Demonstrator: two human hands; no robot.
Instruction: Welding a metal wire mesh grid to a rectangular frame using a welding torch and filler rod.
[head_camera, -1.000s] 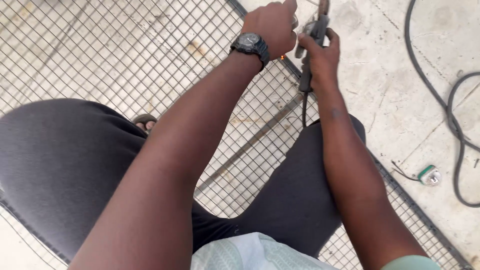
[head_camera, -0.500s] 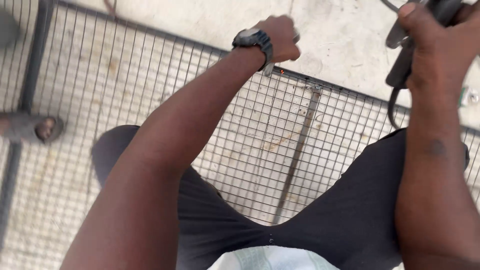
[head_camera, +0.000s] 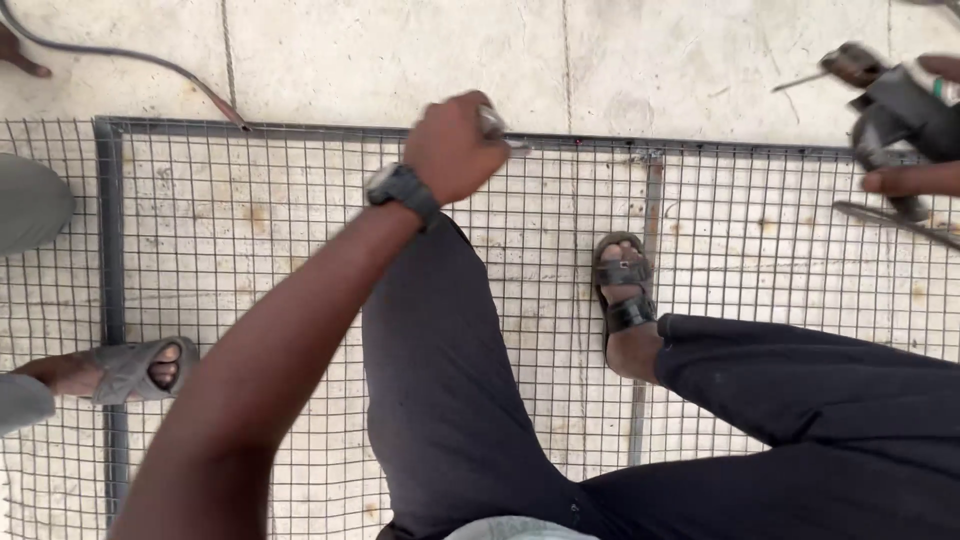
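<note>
My left hand (head_camera: 455, 145) is a closed fist over the far bar of a steel-framed wire mesh panel (head_camera: 250, 230) that lies on the concrete floor. A small pale metal piece (head_camera: 497, 126) sticks out of the fist. A black watch (head_camera: 400, 188) is on that wrist. At the right edge, my right hand (head_camera: 905, 180) grips a dark welding electrode holder (head_camera: 890, 100) with a thin rod pointing left, held above the mesh. Much of that hand is out of frame.
My sandalled foot (head_camera: 622, 290) stands on the mesh beside a vertical frame bar (head_camera: 650, 230). Another person's foot in a grey sandal (head_camera: 135, 368) and a trouser leg (head_camera: 30, 200) are at the left. A dark cable (head_camera: 120, 55) crosses the floor at upper left.
The view has swung so the panel's far bar lies level. My left fist stays at that bar, and my right hand with the holder has moved out to the right edge.
</note>
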